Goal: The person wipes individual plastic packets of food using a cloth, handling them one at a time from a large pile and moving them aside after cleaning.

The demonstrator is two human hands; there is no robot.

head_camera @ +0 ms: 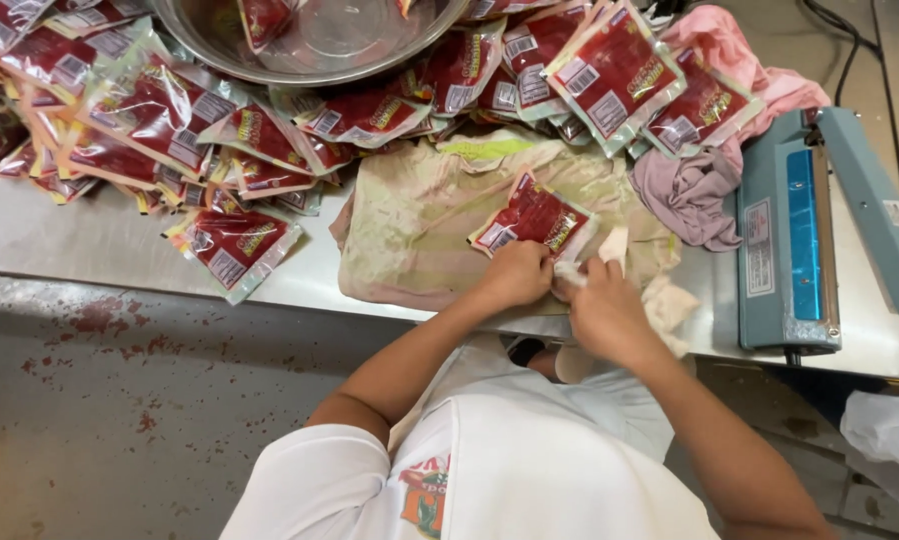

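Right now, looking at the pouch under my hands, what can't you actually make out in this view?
- Head view: the red pouch has its lower corner hidden under the left hand.
- What the right hand pinches: a pale scrap, covered by fingers, kind unclear.
- The metal bowl is cut off by the top edge.
- The heat sealer: its open arm runs past the right edge.

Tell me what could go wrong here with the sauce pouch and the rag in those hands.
1. The left hand pins the red sauce pouch only by its near edge, so it might slide on the stained cloth under it.
2. The right hand works a small rag at the pouch's corner; hard rubbing could stress that corner.
3. The heat sealer sits open close by that elbow and could be knocked.
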